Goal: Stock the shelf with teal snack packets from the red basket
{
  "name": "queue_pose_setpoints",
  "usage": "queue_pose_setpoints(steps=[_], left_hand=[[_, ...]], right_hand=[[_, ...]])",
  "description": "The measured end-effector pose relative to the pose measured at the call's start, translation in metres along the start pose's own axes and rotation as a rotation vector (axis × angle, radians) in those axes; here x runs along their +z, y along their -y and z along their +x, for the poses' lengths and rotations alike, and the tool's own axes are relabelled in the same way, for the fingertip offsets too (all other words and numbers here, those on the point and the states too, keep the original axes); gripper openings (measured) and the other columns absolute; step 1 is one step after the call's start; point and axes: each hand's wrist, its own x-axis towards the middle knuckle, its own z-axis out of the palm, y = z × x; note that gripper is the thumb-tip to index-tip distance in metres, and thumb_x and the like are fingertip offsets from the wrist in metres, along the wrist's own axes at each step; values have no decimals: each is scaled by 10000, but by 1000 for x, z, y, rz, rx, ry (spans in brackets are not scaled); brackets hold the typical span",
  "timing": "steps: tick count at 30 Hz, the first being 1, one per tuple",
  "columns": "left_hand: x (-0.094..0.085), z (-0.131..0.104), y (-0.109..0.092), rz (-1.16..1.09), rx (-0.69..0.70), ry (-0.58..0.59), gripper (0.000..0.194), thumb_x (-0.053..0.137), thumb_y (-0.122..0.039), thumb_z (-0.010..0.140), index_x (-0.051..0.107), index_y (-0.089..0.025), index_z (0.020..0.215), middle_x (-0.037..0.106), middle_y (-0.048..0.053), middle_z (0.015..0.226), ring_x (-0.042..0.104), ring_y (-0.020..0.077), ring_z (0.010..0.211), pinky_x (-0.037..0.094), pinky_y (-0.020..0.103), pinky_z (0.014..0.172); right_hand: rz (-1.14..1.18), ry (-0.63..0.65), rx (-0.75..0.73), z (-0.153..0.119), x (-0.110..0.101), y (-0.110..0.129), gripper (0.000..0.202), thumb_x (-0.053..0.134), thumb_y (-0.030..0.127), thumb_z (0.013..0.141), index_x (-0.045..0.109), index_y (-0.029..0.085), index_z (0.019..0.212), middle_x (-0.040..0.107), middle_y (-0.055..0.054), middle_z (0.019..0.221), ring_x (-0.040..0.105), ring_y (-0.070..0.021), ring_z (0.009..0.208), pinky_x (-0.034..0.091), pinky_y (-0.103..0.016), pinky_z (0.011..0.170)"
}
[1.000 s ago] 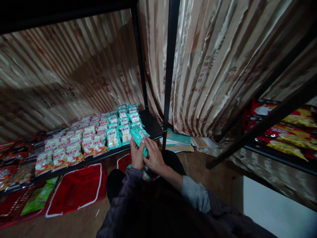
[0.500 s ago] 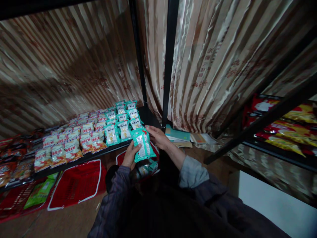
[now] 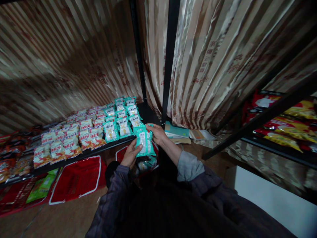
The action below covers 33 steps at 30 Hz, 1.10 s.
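A teal snack bag (image 3: pixel 144 142) is held between both my hands, its printed back turned up. My left hand (image 3: pixel 130 153) grips its lower left side with the thumb on top. Fingers of my right hand (image 3: pixel 158 133) pinch its upper right corner. Just beyond it, rows of matching teal snack bags (image 3: pixel 123 126) stand on the low black shelf (image 3: pixel 116 142), their fronts facing me. Beneath the held bag, more bags (image 3: pixel 143 167) lie in a red basket (image 3: pixel 120 153) that my arms and body partly hide.
White and orange snack bags (image 3: pixel 71 144) and dark packets (image 3: pixel 23 165) fill the shelf leftward. A red basket (image 3: pixel 76 180) and a green packet (image 3: pixel 41 188) are below. Books (image 3: pixel 177 130) lie beside a black post (image 3: pixel 168 66). Red and yellow bags (image 3: pixel 279 129) sit on the right shelf.
The held bag has turned and tilted slightly, so its printed back panel faces me more squarely. Both hands keep hold of it. My view has shifted a little.
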Motion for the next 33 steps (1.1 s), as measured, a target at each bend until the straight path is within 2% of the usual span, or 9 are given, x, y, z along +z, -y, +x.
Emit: queue_pose_setpoints(steps=[3,8,18,21,26,30,33], left_hand=[[-3,-1,5,4,-5,-46,615,727,-356,657,537,-181,1215,634,99,1131,605,224,992,466,313,847],[-9,-3,10,17,-8,-100,581,730,-364,648,575,-162,1170,671,100,1034,624,209,942,452,346,878],[-9,-6,15,-14,15,-84,586,751,-303,618,566,-164,1157,643,90,1113,597,220,1016,434,359,920],[-10,-5,17,-31,28,-101,559,752,-287,614,577,-157,1128,650,90,1095,605,219,999,436,363,918],[-10,-1,13,-67,82,-201,548,745,-272,607,582,-168,1120,648,83,1099,587,220,1033,419,366,937],[-7,4,12,-78,141,-248,577,729,-271,608,566,-168,1151,658,89,1074,566,225,1071,400,375,953],[-6,6,16,-104,159,-223,592,722,-255,610,554,-177,1172,652,82,1092,556,225,1083,389,373,962]], right_hand=[[-24,-68,-25,4,0,-2,189,748,216,548,644,165,697,623,29,529,533,-101,454,458,-229,474],[-64,-135,-16,13,-3,-5,143,716,195,576,637,169,693,603,34,497,525,-104,434,451,-223,438],[-48,-119,15,18,0,-4,98,686,138,613,626,163,686,612,34,517,536,-97,453,453,-207,451],[-53,-92,27,13,1,-2,78,679,178,655,630,172,716,632,33,564,545,-90,478,454,-197,471],[-101,109,54,-9,-1,-5,290,701,345,680,618,234,934,676,34,741,601,-97,607,463,-188,517],[-145,228,52,-22,-5,-17,536,783,280,568,581,223,1061,682,20,769,630,-127,671,491,-225,592],[-171,228,16,-23,-9,-23,592,804,255,521,580,210,1068,685,15,777,634,-132,673,495,-241,621]])
